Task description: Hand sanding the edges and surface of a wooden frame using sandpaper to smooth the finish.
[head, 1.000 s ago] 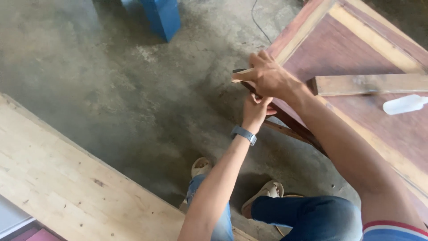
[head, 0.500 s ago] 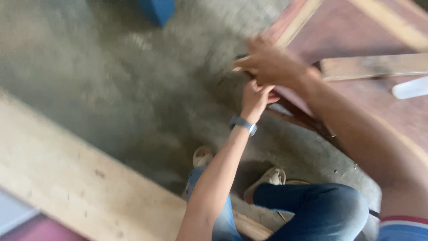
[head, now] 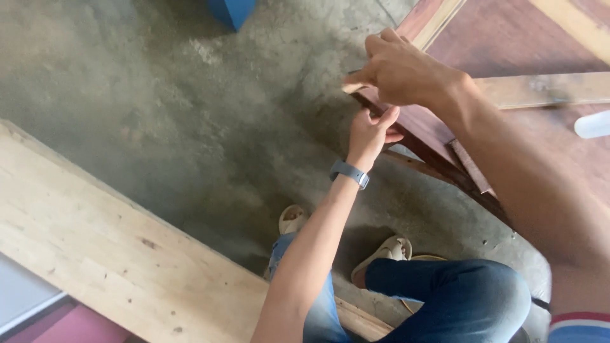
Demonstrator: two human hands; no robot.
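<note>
- Your right hand is bent shut at the corner of the reddish wooden panel. It pinches something small and pale there. The picture is too blurry to tell what that small thing is.
- Your left hand is just under the right one. Its fingers curl against the dark edge of the panel. You cannot tell if it really grips the edge or only touches it, because the right hand covers part of it.
- The panel is at the top right, lying on the concrete floor. Its far side is cut off by the picture edge.
- A grey watch sits on your left wrist.
- A pale wooden strip lies across the panel, just past your right wrist.
- A white thing lies on the panel at the right edge. It is cut off, so you cannot tell what it is.
- A blue thing stands at the top, mostly out of view.
- A long light plank lies across the floor at the lower left.
- Your knees in blue jeans and pale sandals are low in the middle, partly hidden by your left arm.
</note>
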